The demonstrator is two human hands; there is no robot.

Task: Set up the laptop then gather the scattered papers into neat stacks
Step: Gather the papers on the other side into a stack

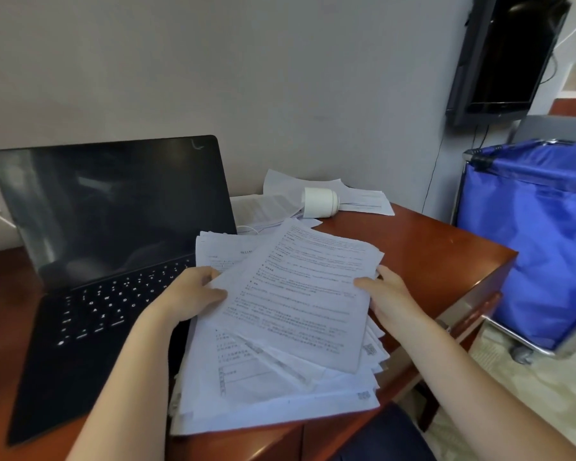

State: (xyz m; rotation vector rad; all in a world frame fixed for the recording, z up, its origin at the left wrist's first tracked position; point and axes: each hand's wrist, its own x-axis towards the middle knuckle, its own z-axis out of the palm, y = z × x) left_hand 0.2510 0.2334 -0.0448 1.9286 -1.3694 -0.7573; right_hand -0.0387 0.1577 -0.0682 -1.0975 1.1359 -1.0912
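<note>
— What have you got?
— Laptop open at left, screen dark. My left hand clamps the left edge of a printed, unevenly fanned paper stack on the desk; my right hand pinches its right edge.

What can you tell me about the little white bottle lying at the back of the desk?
The small white bottle is a stubby cylinder that looks like plastic, with no label showing. It lies tipped over on its side. It rests on loose white printed sheets at the back of the reddish-brown wooden desk, close to the grey wall and to the right of the open black laptop.
</note>
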